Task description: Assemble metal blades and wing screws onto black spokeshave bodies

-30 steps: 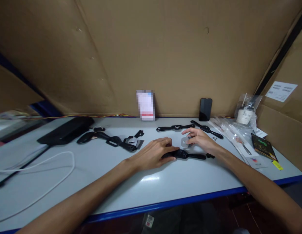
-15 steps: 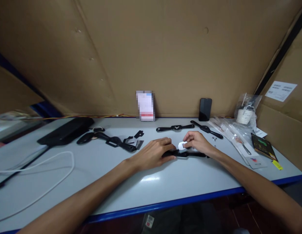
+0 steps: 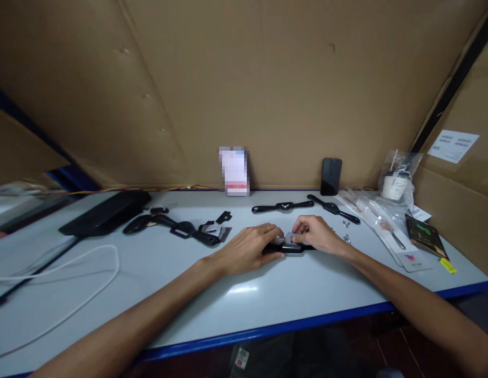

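Workshop, apparently: worktop (image 3: pixel 236 310) strewn with black two-handled tools (image 3: pixel 284 207), cardboard (image 3: pixel 244 84) behind far edge, plastic packaging (image 3: pixel 381 211) by far right corner.

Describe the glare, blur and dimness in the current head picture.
Head view throughout: white glare streak on the tabletop; standing panel pixelated; left-edge clutter blurred; floor below dim; plate at the right hand lacking fine detail.

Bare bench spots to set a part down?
Biggest: front middle, bounded by left forearm, held black tool, right forearm and blue edge. Smaller: rear, between black box and blurred screen. Crowded: right end, packaging, dark pouch.
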Demonstrator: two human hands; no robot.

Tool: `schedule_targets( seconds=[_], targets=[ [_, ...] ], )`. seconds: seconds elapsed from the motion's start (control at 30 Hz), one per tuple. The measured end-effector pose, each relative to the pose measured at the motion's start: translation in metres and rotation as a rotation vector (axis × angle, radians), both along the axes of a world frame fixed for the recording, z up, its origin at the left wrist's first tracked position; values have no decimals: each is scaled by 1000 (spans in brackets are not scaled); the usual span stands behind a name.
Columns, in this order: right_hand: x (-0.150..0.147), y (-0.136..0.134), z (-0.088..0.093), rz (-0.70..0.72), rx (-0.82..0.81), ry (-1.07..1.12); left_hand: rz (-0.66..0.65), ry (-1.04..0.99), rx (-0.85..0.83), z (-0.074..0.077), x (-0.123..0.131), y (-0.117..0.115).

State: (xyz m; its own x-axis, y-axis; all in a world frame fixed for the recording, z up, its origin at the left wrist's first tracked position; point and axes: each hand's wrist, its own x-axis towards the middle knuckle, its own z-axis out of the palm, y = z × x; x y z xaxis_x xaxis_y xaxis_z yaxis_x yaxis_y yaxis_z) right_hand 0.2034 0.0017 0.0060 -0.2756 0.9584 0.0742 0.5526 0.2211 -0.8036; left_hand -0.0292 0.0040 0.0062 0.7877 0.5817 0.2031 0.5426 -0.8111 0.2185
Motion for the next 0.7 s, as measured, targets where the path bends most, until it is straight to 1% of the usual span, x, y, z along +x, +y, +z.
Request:
schedule_targets(
  seconds=[0.17, 0.3, 0.37, 0.53, 0.7],
  targets=[
    [1, -1, 2, 109, -74, 57, -55, -21, 1, 1, -4, 2],
    [0, 0, -2, 142, -107, 114, -93, -24, -11, 0, -7, 5],
    [0, 0, -4, 133, -110, 109, -92, -22, -11, -1, -7, 5],
    [-1, 2, -5, 66, -59, 81, -108, -49, 0, -4, -8, 8],
    [0, 2, -6, 93, -62, 76, -116, -56, 19, -5, -9, 9]
  ],
)
